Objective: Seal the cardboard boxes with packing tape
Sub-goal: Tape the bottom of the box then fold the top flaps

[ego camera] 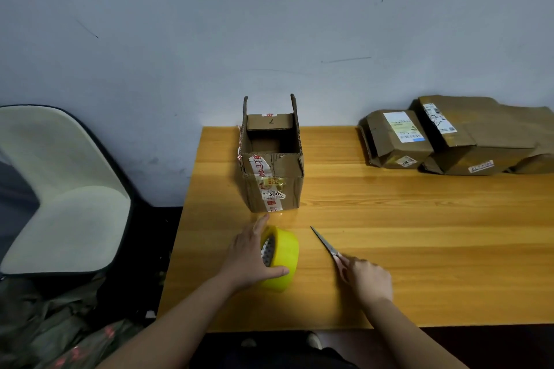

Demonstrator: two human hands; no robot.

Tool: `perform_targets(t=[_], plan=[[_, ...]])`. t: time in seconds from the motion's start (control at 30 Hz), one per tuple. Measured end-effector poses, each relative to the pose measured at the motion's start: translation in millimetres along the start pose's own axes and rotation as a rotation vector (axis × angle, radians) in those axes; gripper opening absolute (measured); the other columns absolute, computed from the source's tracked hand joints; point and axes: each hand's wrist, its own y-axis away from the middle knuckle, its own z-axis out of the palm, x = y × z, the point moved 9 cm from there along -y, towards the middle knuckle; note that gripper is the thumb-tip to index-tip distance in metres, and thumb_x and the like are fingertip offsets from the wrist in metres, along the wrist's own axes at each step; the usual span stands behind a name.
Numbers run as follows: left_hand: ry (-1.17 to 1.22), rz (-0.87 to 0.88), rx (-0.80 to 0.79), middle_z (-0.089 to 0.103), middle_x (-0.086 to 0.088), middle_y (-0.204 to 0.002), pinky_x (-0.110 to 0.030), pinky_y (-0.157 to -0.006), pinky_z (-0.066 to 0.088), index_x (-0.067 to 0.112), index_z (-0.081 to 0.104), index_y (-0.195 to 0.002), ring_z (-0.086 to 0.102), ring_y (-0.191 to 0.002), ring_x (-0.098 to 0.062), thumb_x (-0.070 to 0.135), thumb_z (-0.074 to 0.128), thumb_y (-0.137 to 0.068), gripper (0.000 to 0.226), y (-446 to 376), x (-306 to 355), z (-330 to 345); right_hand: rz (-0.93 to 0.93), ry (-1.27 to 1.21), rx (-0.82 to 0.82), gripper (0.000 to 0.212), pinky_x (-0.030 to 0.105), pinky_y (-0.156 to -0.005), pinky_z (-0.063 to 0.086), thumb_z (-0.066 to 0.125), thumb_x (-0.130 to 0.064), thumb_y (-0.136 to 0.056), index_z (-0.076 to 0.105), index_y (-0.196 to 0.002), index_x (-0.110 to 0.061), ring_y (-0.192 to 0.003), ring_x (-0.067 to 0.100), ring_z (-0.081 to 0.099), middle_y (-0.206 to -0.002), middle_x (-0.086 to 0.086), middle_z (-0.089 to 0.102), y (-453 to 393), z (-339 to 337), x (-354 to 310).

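Observation:
A small cardboard box (271, 171) stands upright on the wooden table (419, 219), its top flaps raised and its inside dark. In front of it a yellow roll of packing tape (284, 257) stands on edge. My left hand (250, 257) grips the roll from its left side, thumb under the front and a finger over the top. To the right, a pair of scissors (325, 244) lies on the table with its blades pointing toward the box. My right hand (367, 280) covers and holds the scissor handles.
Flattened cardboard boxes (449, 138) with shipping labels are piled at the table's back right against the wall. A pale chair (60, 189) stands to the left of the table. Bags lie on the floor at the lower left.

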Motion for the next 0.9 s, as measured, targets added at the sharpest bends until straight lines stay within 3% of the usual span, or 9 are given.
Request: perform_targets(t=[0.1, 0.17, 0.27, 0.37, 0.57, 0.67, 0.73, 0.8, 0.9], plan=[[0.001, 0.010, 0.013, 0.013, 0.001, -0.159, -0.042, -0.116, 0.021, 0.035, -0.007, -0.150, 0.019, -0.144, -0.021, 0.068, 0.073, -0.063, 0.123, 0, 2, 0, -0.019, -0.155, 0.070, 0.036, 0.033, -0.072, 0.049, 0.040, -0.050, -0.099, 0.061, -0.109, -0.023, -0.097, 0.027, 0.067, -0.106, 0.001, 0.070, 0, -5, -4], [-0.003, 0.014, 0.023, 0.015, 0.000, -0.158, -0.041, -0.116, 0.022, 0.034, -0.006, -0.151, 0.020, -0.144, -0.022, 0.068, 0.073, -0.063, 0.123, 1, 5, 1, -0.025, -0.520, 0.088, 0.022, 0.037, -0.073, 0.047, 0.056, -0.041, -0.094, 0.064, -0.097, -0.020, -0.091, 0.028, 0.067, -0.096, 0.002, 0.071, 0, -11, -21], [-0.026, 0.007, 0.045, 0.015, -0.001, -0.158, -0.041, -0.115, 0.022, 0.032, -0.007, -0.151, 0.021, -0.143, -0.022, 0.068, 0.073, -0.063, 0.124, 2, 9, 2, 0.089, -1.175, -0.227, 0.027, 0.030, -0.071, 0.050, 0.069, -0.040, -0.086, 0.056, -0.094, -0.017, -0.082, 0.013, 0.063, -0.096, 0.000, 0.066, 8, -1, -63], [-0.072, -0.025, 0.055, 0.003, -0.002, -0.160, -0.046, -0.117, 0.016, 0.032, -0.017, -0.149, 0.010, -0.146, -0.023, 0.075, 0.069, -0.059, 0.131, 2, 9, 4, 0.224, -1.360, -0.560, 0.050, 0.020, -0.056, 0.047, 0.073, -0.039, -0.083, 0.042, -0.114, -0.015, -0.080, 0.008, 0.059, -0.106, 0.002, 0.060, 30, 16, -97], [0.016, -0.039, 0.021, -0.011, 0.002, -0.160, -0.051, -0.119, 0.007, 0.033, -0.019, -0.148, -0.002, -0.148, -0.021, 0.078, 0.064, -0.063, 0.127, 9, 8, -3, 0.385, -1.439, -0.294, 0.063, 0.036, -0.059, 0.056, 0.084, -0.027, -0.071, 0.047, -0.116, -0.005, -0.083, 0.023, 0.066, -0.105, 0.014, 0.062, 13, 37, -77], [0.612, -0.099, -0.047, 0.005, 0.004, -0.158, -0.044, -0.117, 0.019, 0.034, 0.005, -0.150, 0.016, -0.145, -0.019, 0.068, 0.067, -0.069, 0.108, 6, 2, -12, 0.380, -1.516, -0.411, 0.046, 0.035, -0.069, 0.056, 0.077, -0.020, -0.081, 0.049, -0.117, -0.011, -0.081, 0.017, 0.064, -0.105, 0.009, 0.062, 12, 50, -77], [0.940, -0.168, -0.094, 0.037, -0.002, -0.146, -0.039, -0.110, 0.033, 0.034, 0.032, -0.137, 0.045, -0.129, -0.019, 0.069, 0.072, -0.057, 0.096, 11, 2, -25, 0.382, -1.587, -0.564, 0.039, 0.038, -0.078, 0.056, 0.072, -0.015, -0.085, 0.052, -0.118, -0.012, -0.065, 0.013, 0.060, -0.092, 0.006, 0.060, 13, 66, -87], [1.008, -0.127, -0.094, 0.062, 0.001, -0.124, -0.035, -0.101, 0.043, 0.036, 0.043, -0.130, 0.063, -0.110, -0.016, 0.067, 0.055, -0.070, 0.069, 21, 10, -48, 0.372, -1.626, -0.652, 0.042, 0.035, -0.074, 0.055, 0.072, -0.015, -0.085, 0.055, -0.123, -0.011, -0.060, 0.014, 0.053, -0.083, 0.008, 0.055, 11, 75, -100], [1.069, -0.109, -0.121, 0.070, -0.007, -0.114, -0.040, -0.101, 0.045, 0.032, 0.050, -0.129, 0.067, -0.106, -0.024, 0.065, 0.035, -0.087, 0.055, 33, 8, -67, 0.386, -1.545, -0.646, 0.050, 0.027, -0.065, 0.050, 0.077, -0.018, -0.081, 0.049, -0.123, -0.015, -0.072, 0.016, 0.055, -0.092, 0.010, 0.058, 6, 80, -108]])
